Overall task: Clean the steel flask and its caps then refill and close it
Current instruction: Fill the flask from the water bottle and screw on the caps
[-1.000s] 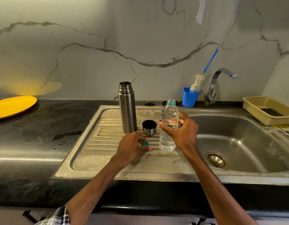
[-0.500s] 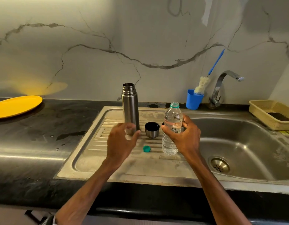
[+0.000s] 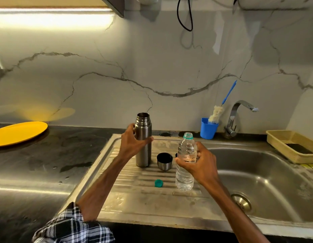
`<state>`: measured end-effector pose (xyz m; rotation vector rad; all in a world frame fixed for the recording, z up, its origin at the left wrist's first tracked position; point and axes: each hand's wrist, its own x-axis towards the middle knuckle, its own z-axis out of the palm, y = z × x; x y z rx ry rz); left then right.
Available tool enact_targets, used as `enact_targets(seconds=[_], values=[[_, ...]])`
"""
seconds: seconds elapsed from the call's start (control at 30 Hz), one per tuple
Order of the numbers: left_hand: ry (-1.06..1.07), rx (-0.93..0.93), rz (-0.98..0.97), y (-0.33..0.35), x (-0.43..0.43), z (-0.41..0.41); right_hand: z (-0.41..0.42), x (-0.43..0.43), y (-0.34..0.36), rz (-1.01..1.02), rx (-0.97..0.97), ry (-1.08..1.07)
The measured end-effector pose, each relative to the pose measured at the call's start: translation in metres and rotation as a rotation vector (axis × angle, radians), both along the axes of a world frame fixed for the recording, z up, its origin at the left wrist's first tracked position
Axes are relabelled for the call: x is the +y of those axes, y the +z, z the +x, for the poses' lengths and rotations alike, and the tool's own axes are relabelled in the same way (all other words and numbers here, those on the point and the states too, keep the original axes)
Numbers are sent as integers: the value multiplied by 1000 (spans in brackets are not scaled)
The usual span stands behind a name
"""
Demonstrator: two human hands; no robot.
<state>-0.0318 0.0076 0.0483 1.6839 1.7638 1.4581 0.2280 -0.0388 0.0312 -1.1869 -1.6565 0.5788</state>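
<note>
Head view: left hand (image 3: 133,142) curled round cylindrical steel flask (image 3: 143,159), right hand (image 3: 203,165) round ribbed clear plastic bottle (image 3: 184,179).

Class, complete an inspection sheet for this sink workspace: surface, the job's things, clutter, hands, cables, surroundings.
Surface: ribbed steel drainboard, stained; dark counter with wet patches.
Job's things: steel flask upright and open on the drainboard; steel cup cap beside it, mouth up; water bottle uncapped; green bottle cap lying on the drainboard.
Clutter: yellow plate on the counter; beige tray right of the basin.
Hands: left hand grips the steel flask; right hand holds the water bottle.
Cables: black cable looping down the wall.
Surroundings: veined wall; tap; blue cup holding a brush.
</note>
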Motion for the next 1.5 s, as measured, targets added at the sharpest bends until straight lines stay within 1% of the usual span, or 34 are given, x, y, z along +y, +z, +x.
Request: enact_targets(seconds=[0.17, 0.27, 0.43, 0.7, 0.93, 1.27, 1.5], values=[[-68, 124, 83, 5, -11, 2, -5, 8, 19, 37, -58, 31], [-86, 169, 64, 8, -15, 3, -9, 17, 37, 98, -136, 33], [-89, 174, 43, 8, -21, 4, -20, 33, 71, 205, -374, 22], [-124, 194, 28, 6, -24, 0, -37, 53, 105, 273, -787, -25], [-168, 211, 18, 6, -24, 0, -39, 62, 113, 332, -1032, -52], [-198, 226, 19, 6, -20, 4, -34, 72, 121, 436, -1159, -90], [-214, 237, 35, 5, -19, 5, -31, 70, 132, 445, -1240, -82]])
